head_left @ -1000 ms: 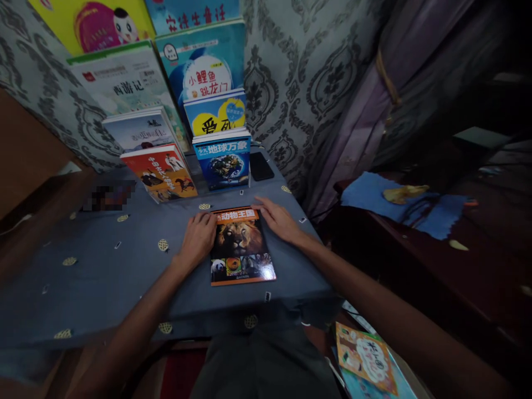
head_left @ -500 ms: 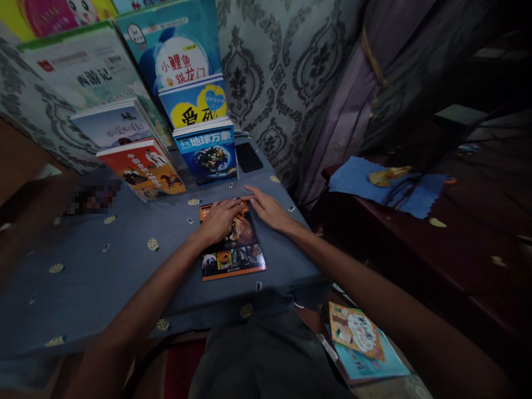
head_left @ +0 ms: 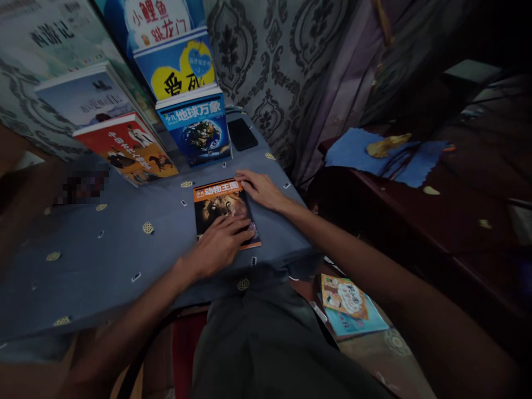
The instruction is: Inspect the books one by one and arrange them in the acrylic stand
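Observation:
A book with a lion on its dark cover and an orange title band (head_left: 218, 206) lies flat on the cloth-covered table (head_left: 124, 249). Across its lower part rests my left hand (head_left: 222, 241), palm down, fingers stretched out and hiding the small pictures there. At the book's upper right corner is my right hand (head_left: 261, 188), its fingers extended and the fingertips touching the corner. Neither hand grasps the book. Just beyond it stands a blue book with a globe on the cover (head_left: 201, 136).
An orange-red book (head_left: 131, 147) and several others stand upright at the back left. A dark phone (head_left: 242, 134) lies beside the blue book. To the right, a blue cloth (head_left: 353, 152) lies on a dark red surface. More books (head_left: 344, 299) lie low at the lower right.
My left hand has slid down the cover from the title to the lower part, uncovering the title and the lion. My right hand stays by the upper right corner. The view has tilted downward.

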The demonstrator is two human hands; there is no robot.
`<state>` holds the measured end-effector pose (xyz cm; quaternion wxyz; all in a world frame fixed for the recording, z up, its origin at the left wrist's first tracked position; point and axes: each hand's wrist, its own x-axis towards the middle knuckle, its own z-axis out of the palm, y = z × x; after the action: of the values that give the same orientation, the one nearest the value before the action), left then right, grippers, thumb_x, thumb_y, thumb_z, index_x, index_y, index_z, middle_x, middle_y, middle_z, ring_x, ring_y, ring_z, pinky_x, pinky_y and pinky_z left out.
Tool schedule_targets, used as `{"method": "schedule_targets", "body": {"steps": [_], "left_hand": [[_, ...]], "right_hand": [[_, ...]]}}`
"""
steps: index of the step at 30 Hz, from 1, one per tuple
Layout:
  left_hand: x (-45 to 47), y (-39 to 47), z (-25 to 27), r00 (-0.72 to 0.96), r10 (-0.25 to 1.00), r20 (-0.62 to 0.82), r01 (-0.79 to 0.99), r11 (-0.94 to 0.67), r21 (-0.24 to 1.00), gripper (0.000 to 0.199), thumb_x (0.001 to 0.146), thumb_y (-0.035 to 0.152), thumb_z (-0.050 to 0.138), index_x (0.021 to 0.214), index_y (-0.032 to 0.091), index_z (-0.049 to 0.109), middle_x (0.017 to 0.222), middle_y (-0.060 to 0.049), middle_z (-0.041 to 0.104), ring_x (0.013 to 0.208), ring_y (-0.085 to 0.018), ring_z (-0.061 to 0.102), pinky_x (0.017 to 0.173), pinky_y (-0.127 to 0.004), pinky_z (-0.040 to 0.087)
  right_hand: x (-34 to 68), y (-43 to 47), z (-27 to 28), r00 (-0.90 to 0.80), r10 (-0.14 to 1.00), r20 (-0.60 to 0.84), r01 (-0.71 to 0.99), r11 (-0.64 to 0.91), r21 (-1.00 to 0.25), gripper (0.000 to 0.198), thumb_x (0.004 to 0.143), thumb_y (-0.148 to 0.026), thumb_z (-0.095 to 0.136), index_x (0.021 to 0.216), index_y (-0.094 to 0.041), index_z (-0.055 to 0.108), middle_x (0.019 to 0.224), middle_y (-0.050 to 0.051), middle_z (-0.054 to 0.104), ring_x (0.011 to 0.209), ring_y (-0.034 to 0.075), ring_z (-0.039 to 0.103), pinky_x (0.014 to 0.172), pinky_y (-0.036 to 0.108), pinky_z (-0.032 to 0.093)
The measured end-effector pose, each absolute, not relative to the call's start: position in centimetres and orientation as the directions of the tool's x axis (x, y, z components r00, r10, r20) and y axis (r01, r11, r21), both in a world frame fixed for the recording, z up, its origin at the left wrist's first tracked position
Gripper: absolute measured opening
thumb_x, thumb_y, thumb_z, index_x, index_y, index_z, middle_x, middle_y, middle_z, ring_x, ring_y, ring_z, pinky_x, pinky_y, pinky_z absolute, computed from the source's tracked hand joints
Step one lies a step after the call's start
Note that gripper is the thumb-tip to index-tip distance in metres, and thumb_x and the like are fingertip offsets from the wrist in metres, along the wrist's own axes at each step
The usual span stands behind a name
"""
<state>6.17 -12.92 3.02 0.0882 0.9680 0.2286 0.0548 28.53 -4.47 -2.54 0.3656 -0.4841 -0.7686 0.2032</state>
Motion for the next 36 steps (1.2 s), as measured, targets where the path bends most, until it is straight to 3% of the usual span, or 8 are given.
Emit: {"method": "schedule_targets", "body": {"steps": [4,8,12,16,22,29,36], "left_hand": [[6.3,-14.8,3.1,0.88,0.467,0.091,0.45,-0.879,0.16,0.036,0.101,0.029,0.053,0.136,0.021,0.059,0.143,-0.01,0.062,0.134,-0.025,0.055,0.112,-0.046,0.044],[6.7,-15.0,2.4,0.86,0.473,0.189,0.461,-0.881,0.107,0.028,0.1,0.028,0.055,0.125,0.016,0.063,0.13,-0.011,0.069,0.12,-0.024,0.064,0.106,-0.043,0.05],[6.8,-15.0,1.8,0.853,0.429,0.296,0.437,-0.898,0.042,0.026,0.103,0.027,0.05,0.12,0.013,0.064,0.121,-0.012,0.073,0.11,-0.023,0.069,0.101,-0.041,0.055],[6.8,-15.1,1.8,0.849,0.407,0.336,0.424,-0.905,0.025,0.026,0.104,0.024,0.046,0.115,0.012,0.066,0.117,-0.013,0.074,0.106,-0.023,0.071,0.096,-0.039,0.059],[6.9,-15.1,2.3,0.838,0.433,0.331,0.446,-0.894,0.039,0.024,0.104,0.023,0.046,0.11,0.017,0.068,0.115,-0.01,0.075,0.104,-0.022,0.072,0.094,-0.039,0.06],[6.9,-15.1,2.0,0.836,0.428,0.344,0.447,-0.894,0.024,0.025,0.104,0.023,0.044,0.109,0.017,0.068,0.113,-0.009,0.075,0.103,-0.021,0.072,0.091,-0.037,0.061],[6.8,-15.3,1.8,0.83,0.457,0.32,0.464,-0.884,0.057,0.027,0.104,0.026,0.045,0.113,0.018,0.07,0.119,-0.011,0.074,0.107,-0.023,0.071,0.097,-0.04,0.06]], "right_hand": [[28.3,-4.5,-2.7,-0.271,0.884,0.382,0.61,0.464,-0.642,0.04,0.098,-0.022,0.045,0.136,-0.018,0.057,0.129,0.01,0.072,0.121,0.023,0.066,0.106,0.042,0.05],[27.9,-5.9,-2.4,-0.278,0.866,0.415,0.606,0.494,-0.624,0.034,0.096,-0.022,0.05,0.125,-0.018,0.066,0.127,0.01,0.072,0.12,0.025,0.065,0.108,0.045,0.048],[28.1,-9.3,-1.6,-0.313,0.871,0.378,0.427,0.485,-0.764,0.029,0.096,-0.023,0.052,0.117,-0.019,0.071,0.118,0.008,0.076,0.111,0.022,0.069,0.101,0.041,0.052],[29.7,-12.7,-0.6,-0.461,0.846,0.269,0.234,0.408,-0.883,0.03,0.095,-0.03,0.057,0.118,-0.017,0.072,0.111,0.007,0.078,0.104,0.019,0.072,0.096,0.037,0.054],[31.6,-15.0,-0.6,-0.597,0.756,0.268,0.261,0.498,-0.827,0.039,0.084,-0.024,0.073,0.123,-0.023,0.071,0.133,0.006,0.069,0.136,0.022,0.054,0.115,0.039,0.04],[30.8,-15.6,-1.2,-0.566,0.768,0.301,0.353,0.555,-0.753,0.039,0.083,-0.027,0.079,0.121,-0.024,0.071,0.133,0.008,0.068,0.138,0.024,0.053,0.116,0.046,0.039],[30.9,-15.8,-1.0,-0.577,0.74,0.347,0.325,0.597,-0.733,0.017,0.088,-0.029,0.075,0.104,-0.023,0.075,0.123,0.007,0.074,0.136,0.023,0.056,0.115,0.045,0.042]]}}
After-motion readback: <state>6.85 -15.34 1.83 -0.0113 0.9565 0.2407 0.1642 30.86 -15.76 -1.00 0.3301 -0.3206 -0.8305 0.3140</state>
